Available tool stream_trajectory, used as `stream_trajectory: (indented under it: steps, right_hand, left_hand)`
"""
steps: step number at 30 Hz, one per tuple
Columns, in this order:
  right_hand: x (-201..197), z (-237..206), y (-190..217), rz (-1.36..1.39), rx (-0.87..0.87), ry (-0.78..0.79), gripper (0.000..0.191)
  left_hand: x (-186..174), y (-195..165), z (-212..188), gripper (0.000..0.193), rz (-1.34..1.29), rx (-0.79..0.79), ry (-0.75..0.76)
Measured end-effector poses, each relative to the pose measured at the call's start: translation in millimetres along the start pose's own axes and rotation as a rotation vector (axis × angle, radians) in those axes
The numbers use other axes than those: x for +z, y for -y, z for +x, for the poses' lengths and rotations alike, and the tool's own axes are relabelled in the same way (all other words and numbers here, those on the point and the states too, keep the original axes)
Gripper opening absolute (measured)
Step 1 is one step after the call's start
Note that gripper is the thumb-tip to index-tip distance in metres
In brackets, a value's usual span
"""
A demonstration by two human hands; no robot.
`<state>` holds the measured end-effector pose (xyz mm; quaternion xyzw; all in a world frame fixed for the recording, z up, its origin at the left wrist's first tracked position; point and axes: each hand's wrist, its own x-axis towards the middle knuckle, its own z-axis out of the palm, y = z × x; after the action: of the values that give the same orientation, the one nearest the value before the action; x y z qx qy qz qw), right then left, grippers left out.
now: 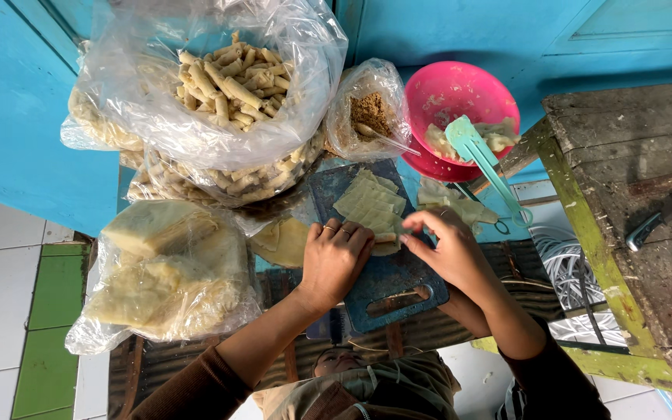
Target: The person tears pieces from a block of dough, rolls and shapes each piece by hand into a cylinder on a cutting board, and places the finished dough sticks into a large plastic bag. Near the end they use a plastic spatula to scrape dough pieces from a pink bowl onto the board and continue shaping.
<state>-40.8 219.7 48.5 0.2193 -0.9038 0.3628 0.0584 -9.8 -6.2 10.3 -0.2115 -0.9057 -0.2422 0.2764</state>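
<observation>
My left hand (334, 257), with rings on two fingers, rests knuckles-up on a dark blue cutting board (398, 284). My right hand (446, 247) is beside it, fingers pinching a pale wrapper piece (386, 244) between both hands. A row of square pale dough wrappers (369, 203) lies overlapped on the board just beyond my fingers. A clear bag of brown filling (369, 113) stands behind the board.
A big clear bag of rolled pastry sticks (227, 85) sits at the back left. Another bag of pale sheets (165, 272) lies left. A pink bowl (460, 93) holds wrappers and a teal tool (485, 163). A worn wooden bench (631, 194) stands right.
</observation>
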Motion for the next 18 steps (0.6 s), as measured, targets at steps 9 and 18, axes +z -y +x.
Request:
stream_trajectory:
  steps: [9, 18]
  right_hand:
    - [23.4, 2.8, -3.1, -0.127, -0.216, 0.010, 0.015]
    - [31.4, 3.6, -15.5, -0.171, -0.342, -0.017, 0.020]
  left_hand:
    - [1.4, 1.5, -2.0, 0.009, -0.061, -0.044, 0.007]
    - [9.2, 0.6, 3.4, 0.014, -0.133, -0.264, 0.043]
